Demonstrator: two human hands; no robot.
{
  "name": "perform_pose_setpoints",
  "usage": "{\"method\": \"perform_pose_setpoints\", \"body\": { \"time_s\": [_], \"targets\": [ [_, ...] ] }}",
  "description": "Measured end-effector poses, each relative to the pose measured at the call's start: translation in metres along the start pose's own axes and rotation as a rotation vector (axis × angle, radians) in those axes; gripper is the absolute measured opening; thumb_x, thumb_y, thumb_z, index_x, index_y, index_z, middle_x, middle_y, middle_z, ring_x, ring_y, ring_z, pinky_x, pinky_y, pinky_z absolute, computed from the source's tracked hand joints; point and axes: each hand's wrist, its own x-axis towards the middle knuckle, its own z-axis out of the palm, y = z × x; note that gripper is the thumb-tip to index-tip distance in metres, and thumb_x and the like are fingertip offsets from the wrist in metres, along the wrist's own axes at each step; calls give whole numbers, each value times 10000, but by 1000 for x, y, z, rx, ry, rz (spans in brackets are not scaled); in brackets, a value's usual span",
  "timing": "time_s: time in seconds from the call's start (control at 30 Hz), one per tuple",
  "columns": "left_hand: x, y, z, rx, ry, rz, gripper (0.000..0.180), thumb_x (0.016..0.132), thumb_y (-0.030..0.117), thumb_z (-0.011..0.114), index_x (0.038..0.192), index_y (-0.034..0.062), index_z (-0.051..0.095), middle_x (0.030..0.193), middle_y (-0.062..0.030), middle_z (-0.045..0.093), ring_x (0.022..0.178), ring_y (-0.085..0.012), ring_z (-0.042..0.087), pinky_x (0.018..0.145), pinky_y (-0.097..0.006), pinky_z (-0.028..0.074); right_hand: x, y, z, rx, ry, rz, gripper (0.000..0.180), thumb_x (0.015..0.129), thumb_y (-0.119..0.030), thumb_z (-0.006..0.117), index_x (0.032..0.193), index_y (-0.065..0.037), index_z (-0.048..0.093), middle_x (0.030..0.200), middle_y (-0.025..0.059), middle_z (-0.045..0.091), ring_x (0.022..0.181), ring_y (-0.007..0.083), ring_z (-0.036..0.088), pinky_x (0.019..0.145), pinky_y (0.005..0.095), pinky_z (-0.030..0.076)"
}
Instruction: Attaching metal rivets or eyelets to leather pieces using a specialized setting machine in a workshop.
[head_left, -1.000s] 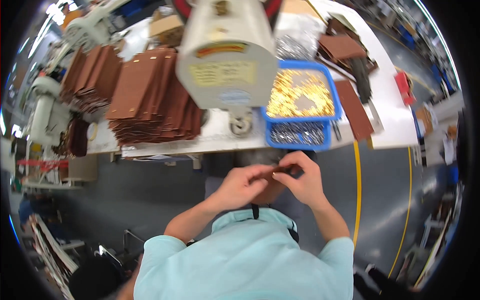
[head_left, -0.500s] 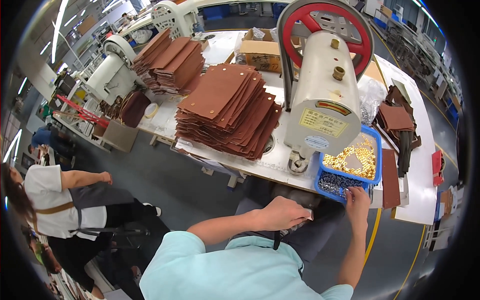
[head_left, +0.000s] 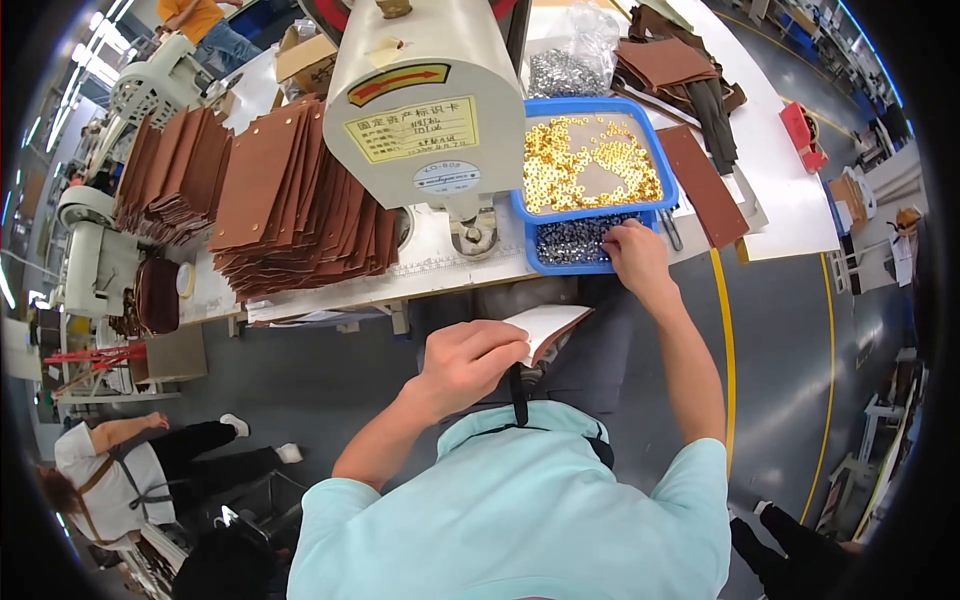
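My left hand (head_left: 465, 360) is closed on a leather piece (head_left: 550, 322), pale on the face toward me and brown along its edge, held over my lap below the table edge. My right hand (head_left: 638, 255) reaches into the near blue tray (head_left: 575, 267), its fingertips pinched together among small dark metal pieces (head_left: 568, 240). Whatever lies between those fingertips is too small or hidden to make out. Just behind, another blue tray (head_left: 660, 170) holds small gold ring-shaped pieces (head_left: 550, 165).
A pale press machine (head_left: 425, 95) stands left of the trays. Stacks of brown leather panels (head_left: 275, 190) fill the table's left. Right of the trays lie a long brown strip (head_left: 705, 190), leather scraps (head_left: 670, 62) and a clear bag of metal pieces (head_left: 570, 75). Another person (head_left: 120, 480) is at lower left.
My view has shifted, so the machine and trays appear further left. The leather piece in my left hand now shows its broad pale face. My right hand remains at the dark pieces, reaching further in.
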Motion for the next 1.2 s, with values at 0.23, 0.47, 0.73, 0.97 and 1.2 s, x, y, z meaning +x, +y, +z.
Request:
{"method": "perform_pose_setpoints", "body": {
  "time_s": [0.23, 0.47, 0.73, 0.97, 1.2],
  "targets": [
    [-2, 8, 1, -22, 9, 6, 272, 655, -10, 795, 884, 88, 688, 904, -33, 721, 782, -219, 724, 618, -300, 589, -14, -10, -17, 86, 126, 8, 70, 852, -142, 726, 879, -88, 763, 843, 93, 674, 793, 316, 676, 709, 413, 539],
    [-1, 8, 0, -52, -12, 39, 266, 654, -14, 777, 885, 85, 691, 911, -31, 724, 797, -216, 729, 617, -295, 587, -48, -72, -59, 751, -90, 54, 95, 880, -80, 723, 947, -23, 759, 820, 72, 683, 687, 134, 621, 603, 269, 482],
    [1, 12, 3, -82, -28, 44, 248, 675, 12, 769, 897, 99, 700, 916, -25, 722, 798, -213, 725, 650, -294, 594, -74, -107, -71, 1170, -468, 55, 109, 838, -58, 772, 943, -42, 794, 872, 48, 692, 742, 95, 620, 626, 234, 475],
    [-1, 14, 3, -61, 1, 66, 206, 691, 66, 758, 884, 106, 698, 886, -1, 701, 796, -185, 720, 600, -286, 562, -70, -105, -68, 1397, -633, 178, 101, 834, -15, 780, 934, -14, 794, 917, 71, 689, 782, 132, 633, 708, 264, 507],
    [-1, 12, 3, -70, -24, 88, 218, 695, 35, 763, 898, 94, 707, 895, -18, 712, 816, -206, 724, 664, -300, 594, -65, -104, -64, 1580, -826, 378, 58, 850, 34, 744, 907, 35, 756, 929, 82, 677, 846, 223, 714, 813, 349, 597]
  ]
}}
